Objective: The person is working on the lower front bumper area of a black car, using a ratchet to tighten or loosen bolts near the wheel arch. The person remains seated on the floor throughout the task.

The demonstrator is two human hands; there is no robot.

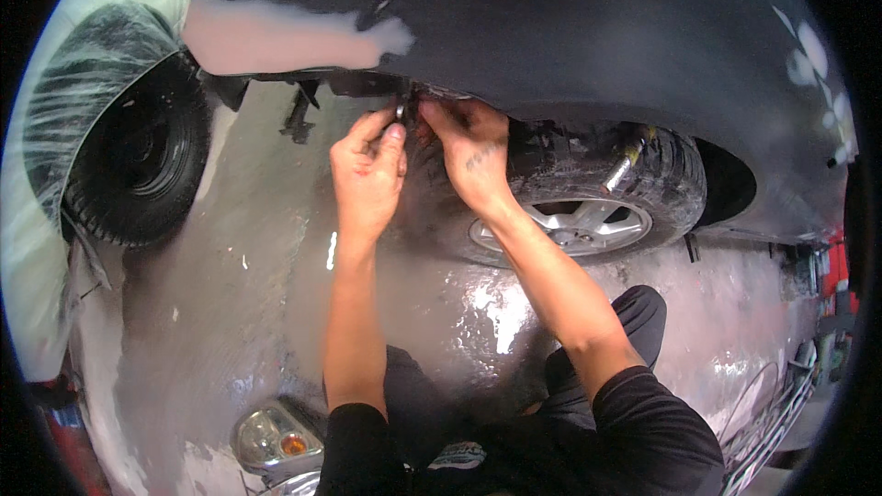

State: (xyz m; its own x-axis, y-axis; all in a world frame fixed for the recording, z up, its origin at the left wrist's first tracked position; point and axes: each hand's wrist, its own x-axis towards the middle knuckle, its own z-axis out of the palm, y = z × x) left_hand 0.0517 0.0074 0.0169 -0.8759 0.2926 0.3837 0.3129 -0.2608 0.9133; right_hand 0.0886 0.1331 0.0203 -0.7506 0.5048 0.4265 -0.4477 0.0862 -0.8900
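My left hand (367, 165) is closed, thumb and fingers pinching a slim dark tool with a shiny metal part (401, 112). Its upper end reaches the lower edge of a dark grey car body panel (570, 28); the exact kind of tool is too small to make out. Close beside it, my right hand (473, 147) reaches up under the same edge, fingers bent and mostly hidden behind the hand and the panel. Just right of that hand is the car's front tyre (680, 174) with a silver alloy wheel (597, 230).
A metal tool with a yellowish end (625, 168) rests on the tyre tread. Pinkish filler (276, 37) covers the panel's left corner. At left stands another car's wheel (138, 161) under plastic sheeting. A headlight (276, 438) lies on the wet floor (230, 303) by my left elbow.
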